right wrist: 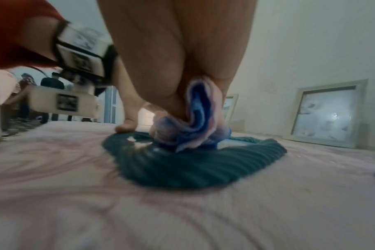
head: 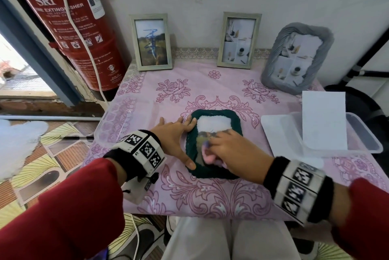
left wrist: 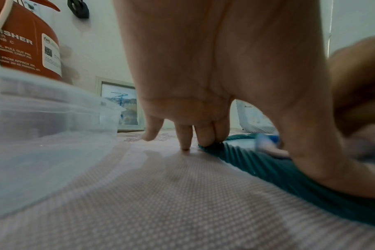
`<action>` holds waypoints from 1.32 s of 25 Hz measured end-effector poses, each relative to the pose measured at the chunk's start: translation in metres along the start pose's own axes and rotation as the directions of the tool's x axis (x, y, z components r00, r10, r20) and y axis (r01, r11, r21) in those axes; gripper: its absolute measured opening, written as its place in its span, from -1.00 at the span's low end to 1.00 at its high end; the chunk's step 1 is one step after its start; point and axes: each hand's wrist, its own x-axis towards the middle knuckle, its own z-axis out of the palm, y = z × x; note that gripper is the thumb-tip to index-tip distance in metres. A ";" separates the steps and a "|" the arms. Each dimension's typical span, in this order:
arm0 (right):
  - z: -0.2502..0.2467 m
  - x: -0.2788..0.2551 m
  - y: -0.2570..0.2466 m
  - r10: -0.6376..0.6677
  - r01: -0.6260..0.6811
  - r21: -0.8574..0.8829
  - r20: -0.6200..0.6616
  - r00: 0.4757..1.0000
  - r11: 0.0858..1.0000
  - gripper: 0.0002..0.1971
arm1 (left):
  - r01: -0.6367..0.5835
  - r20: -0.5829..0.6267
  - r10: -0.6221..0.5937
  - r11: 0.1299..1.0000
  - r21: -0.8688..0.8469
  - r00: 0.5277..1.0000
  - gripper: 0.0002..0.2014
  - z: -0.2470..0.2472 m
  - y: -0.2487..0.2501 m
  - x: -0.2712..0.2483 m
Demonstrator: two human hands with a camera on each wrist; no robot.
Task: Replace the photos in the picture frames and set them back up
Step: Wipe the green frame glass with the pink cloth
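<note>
A dark green ribbed picture frame (head: 235,119) lies flat, face up, in the middle of the pink table, with a photo showing under its glass. My left hand (head: 179,142) presses it down: straight fingers on the far left corner, thumb on the near left edge. In the left wrist view two fingertips (left wrist: 206,140) sit on the frame's rim (left wrist: 278,170). My right hand (head: 229,148) grips a bunched pink and blue cloth (head: 207,157) against the glass. The right wrist view shows the cloth (right wrist: 195,121) pressed onto the frame (right wrist: 193,167).
Against the back wall stand two silver frames (head: 150,42) (head: 239,39) and a grey ribbed frame (head: 296,57). One clear plastic tub (head: 124,121) sits left. Another tub (head: 366,139) at right holds an upright white sheet (head: 324,121). A red fire extinguisher (head: 69,24) stands at far left.
</note>
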 end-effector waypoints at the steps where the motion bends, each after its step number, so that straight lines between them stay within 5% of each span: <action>1: 0.002 -0.014 0.000 -0.013 0.013 0.002 -0.005 1.000 1.000 -0.74 | -0.005 0.001 0.005 1.000 -0.014 1.000 0.30 0.000 -0.001 0.000; 5: -0.003 -0.039 0.010 0.021 -0.027 -0.086 -0.072 0.997 0.996 -0.76 | -0.009 0.005 0.009 1.000 -0.023 1.000 0.28 0.000 -0.002 0.000; 8: -0.009 -0.014 0.026 0.096 -0.095 -0.069 0.008 0.995 0.993 -0.91 | -0.008 0.003 0.008 1.000 -0.013 1.000 0.29 0.001 0.000 0.001; 14: -0.010 0.049 0.037 0.218 -0.217 -0.019 0.029 0.976 0.976 -0.77 | 0.013 -0.005 -0.013 1.000 0.026 1.000 0.29 -0.001 0.003 0.002; 25: 0.001 -0.028 0.008 -0.027 0.024 -0.094 -0.026 0.999 0.995 -0.83 | 0.018 0.018 -0.018 1.000 -0.005 1.000 0.29 -0.002 0.004 -0.001; 33: -0.012 0.039 0.039 0.202 -0.202 -0.077 -0.013 0.979 0.976 -0.80 | 0.024 0.008 -0.024 1.000 0.007 1.000 0.31 -0.002 0.005 0.001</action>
